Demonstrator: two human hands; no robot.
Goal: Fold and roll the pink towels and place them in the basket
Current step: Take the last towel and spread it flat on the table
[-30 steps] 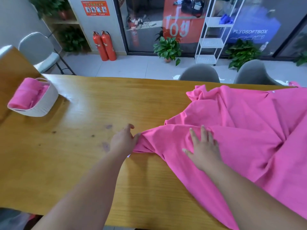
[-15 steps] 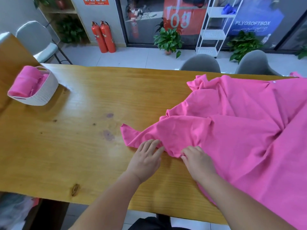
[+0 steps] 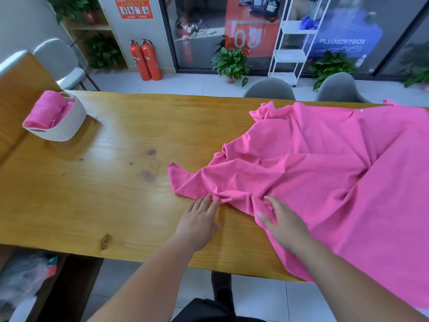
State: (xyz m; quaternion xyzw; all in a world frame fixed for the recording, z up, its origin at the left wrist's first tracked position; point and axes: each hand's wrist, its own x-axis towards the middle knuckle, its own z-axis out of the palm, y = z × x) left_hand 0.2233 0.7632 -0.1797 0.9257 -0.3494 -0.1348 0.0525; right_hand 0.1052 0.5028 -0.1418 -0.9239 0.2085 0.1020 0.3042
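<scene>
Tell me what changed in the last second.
The left hand released the corner of the pink towel and moved to its near edge, fingertips touching it; the right hand slid nearer too, resting on the cloth. The basket stayed put.

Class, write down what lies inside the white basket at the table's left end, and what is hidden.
The white basket holds rolled pink towels, one rising above its rim. Its wall covers their lower parts and the bottom, so their count is unclear.
</scene>
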